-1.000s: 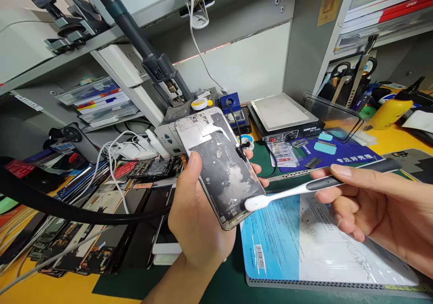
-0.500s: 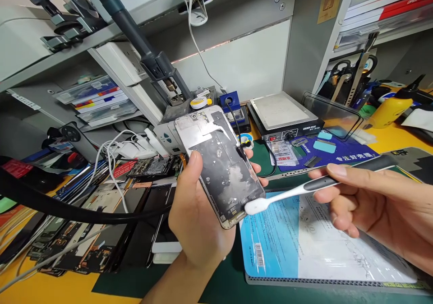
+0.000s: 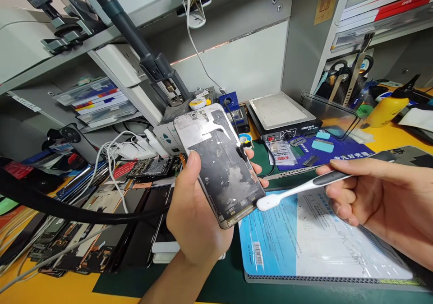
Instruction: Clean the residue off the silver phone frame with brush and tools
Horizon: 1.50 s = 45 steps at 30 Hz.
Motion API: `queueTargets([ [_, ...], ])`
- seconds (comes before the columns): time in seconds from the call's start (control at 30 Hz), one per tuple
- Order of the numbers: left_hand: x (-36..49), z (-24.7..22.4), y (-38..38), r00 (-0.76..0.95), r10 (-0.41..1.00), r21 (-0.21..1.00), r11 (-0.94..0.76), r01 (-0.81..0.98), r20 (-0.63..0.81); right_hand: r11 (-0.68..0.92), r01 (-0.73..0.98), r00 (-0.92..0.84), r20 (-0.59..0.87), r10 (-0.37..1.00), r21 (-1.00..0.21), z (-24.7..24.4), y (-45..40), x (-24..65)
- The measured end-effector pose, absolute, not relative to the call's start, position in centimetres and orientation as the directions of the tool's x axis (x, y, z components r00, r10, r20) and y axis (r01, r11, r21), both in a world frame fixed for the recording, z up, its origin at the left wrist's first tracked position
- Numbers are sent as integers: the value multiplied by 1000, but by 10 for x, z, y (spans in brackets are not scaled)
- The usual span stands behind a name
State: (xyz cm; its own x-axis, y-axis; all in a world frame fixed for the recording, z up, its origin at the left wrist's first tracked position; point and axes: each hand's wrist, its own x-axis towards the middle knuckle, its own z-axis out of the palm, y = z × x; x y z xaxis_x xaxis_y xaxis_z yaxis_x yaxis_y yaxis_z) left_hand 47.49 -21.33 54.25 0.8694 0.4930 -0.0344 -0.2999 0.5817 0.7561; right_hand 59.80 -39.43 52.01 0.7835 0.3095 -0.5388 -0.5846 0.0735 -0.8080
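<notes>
My left hand (image 3: 199, 214) is wrapped round a phone screen assembly (image 3: 219, 168), its dark, stained back facing me. Pale patches mark the black sheet, and a silvery plate covers its upper end. My thumb presses the left edge while fingertips show at the right edge. In my right hand (image 3: 379, 191) is a toothbrush (image 3: 301, 189) with a white head and a black-and-white handle, pinched between thumb and fingers. The brush head lies at the lower right corner of the screen assembly; whether it touches I cannot tell. Its bristles are hidden beneath.
A blue and white packet (image 3: 270, 245) lies on the green mat (image 3: 216, 290) below my hands. Several phone screens (image 3: 135, 227) lie at the left, under a thick black cable (image 3: 84, 214). Behind stands a heating plate (image 3: 280, 110); a yellow bottle (image 3: 387, 110) is at the right.
The toothbrush head has shifted right, from over the lower edge of the screen assembly to its corner. My left hand has barely moved.
</notes>
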Motion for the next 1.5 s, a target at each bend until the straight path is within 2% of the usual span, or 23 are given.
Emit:
queueTargets([
  [0.3, 474, 541, -211, 870, 492, 792, 547, -270, -43, 79, -589, 773, -532, 346, -804, 516, -395, 599],
  [0.57, 475, 543, -213, 854, 514, 788, 555, -266, -74, 40, -570, 779, -523, 346, -821, 515, -396, 599],
  [1.1, 477, 546, -214, 852, 518, 794, 547, -265, -72, 64, -595, 767, -542, 344, -801, 519, -395, 597],
  [1.3, 476, 547, -214, 849, 524, 804, 533, -262, -71, 165, -549, 786, -440, 434, -819, 518, -389, 596],
  [1.5, 477, 546, -213, 857, 509, 796, 549, -255, -76, 206, -521, 806, -397, 440, -829, 529, -375, 589],
])
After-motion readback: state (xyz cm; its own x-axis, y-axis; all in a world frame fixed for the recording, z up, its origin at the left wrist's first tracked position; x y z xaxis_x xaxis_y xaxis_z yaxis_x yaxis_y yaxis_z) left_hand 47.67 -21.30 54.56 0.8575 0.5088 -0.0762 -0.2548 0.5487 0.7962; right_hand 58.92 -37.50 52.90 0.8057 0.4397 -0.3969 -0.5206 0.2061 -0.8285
